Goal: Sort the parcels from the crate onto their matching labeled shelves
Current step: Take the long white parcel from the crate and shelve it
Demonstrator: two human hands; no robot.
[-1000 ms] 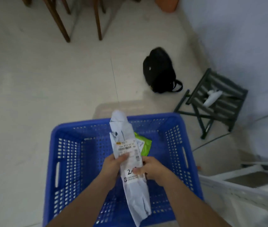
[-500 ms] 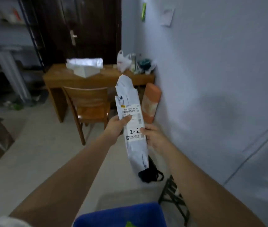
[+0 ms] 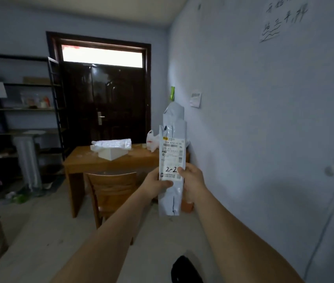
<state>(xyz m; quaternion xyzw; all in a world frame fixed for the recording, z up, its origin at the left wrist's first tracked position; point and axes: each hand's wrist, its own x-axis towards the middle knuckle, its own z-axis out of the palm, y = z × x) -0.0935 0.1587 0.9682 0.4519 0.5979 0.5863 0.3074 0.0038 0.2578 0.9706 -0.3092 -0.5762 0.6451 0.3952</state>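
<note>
A long grey plastic parcel stands upright in front of me, held at arm's length. Its white shipping label carries a barcode and the handwritten mark "2-2". My left hand grips its lower left edge, thumb across the front under the label. My right hand grips the right edge, thumb on the label beside the mark. The blue crate is out of view. A dark metal shelf rack stands along the far left wall.
A wooden desk with a white box and plastic bags stands ahead, a wooden chair pushed against it. A dark double door is behind. The wall runs close on my right. A black bag lies on the floor.
My view has swung up from the blue crate to the room. Both hands have lifted the parcel out of the crate and hold it upright, higher than before.
</note>
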